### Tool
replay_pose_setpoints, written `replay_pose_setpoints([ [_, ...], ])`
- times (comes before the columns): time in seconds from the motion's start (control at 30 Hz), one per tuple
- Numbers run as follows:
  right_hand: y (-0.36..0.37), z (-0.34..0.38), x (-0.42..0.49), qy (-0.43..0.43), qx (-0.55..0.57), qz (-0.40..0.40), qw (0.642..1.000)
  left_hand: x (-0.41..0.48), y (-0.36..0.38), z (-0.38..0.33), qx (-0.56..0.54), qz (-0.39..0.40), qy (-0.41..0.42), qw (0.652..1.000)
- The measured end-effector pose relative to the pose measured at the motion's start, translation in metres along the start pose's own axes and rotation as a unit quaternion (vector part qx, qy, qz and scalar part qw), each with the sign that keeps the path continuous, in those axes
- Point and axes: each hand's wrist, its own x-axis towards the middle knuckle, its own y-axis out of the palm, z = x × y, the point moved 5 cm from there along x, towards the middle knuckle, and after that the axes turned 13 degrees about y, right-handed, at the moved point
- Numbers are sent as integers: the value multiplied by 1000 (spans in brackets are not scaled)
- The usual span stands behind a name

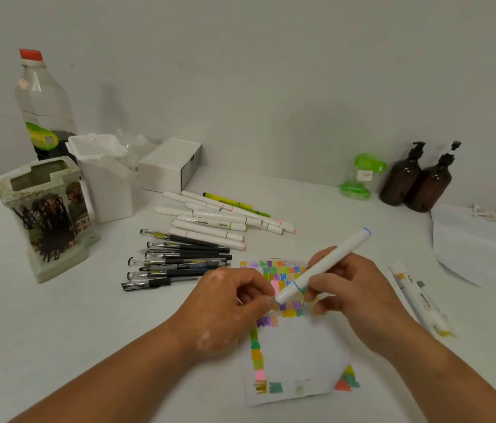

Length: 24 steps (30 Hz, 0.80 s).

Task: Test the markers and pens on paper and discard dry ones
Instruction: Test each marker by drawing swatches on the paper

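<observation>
The blue-banded marker (323, 265) has a white barrel. The paper (298, 349) is white, patched with pink, purple, green, yellow and orange swatches. To the left lie black pens (179, 261), with white markers (210, 224) farther back. The two pump bottles (400, 181) at far right are dark brown. The clear bottle (42, 99) at far left has a red cap.

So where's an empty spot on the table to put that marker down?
The table is bare left of the left hand, in front of the black pens and pen holder. Another free patch lies between the white markers and the green bottle. The back left corner is crowded.
</observation>
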Motion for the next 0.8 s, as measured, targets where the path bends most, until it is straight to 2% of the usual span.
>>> replay_pose_setpoints([
  [0.2, 17, -10, -9, -15, 17, 46, 999, -1, 2, -12, -12, 38, 43, 998],
  [0.43, 14, -9, -16, -47, -34, 31, 998, -2, 4, -18, 98, 54, 103, 988],
  [0.6, 19, -10, -18, -67, -29, 48, 996, -3, 15, -25, 127, 94, 148, 976],
  [0.8, 21, -13, -19, -53, 3, 66, 996, -3, 14, -32, 166, 85, 178, 966],
])
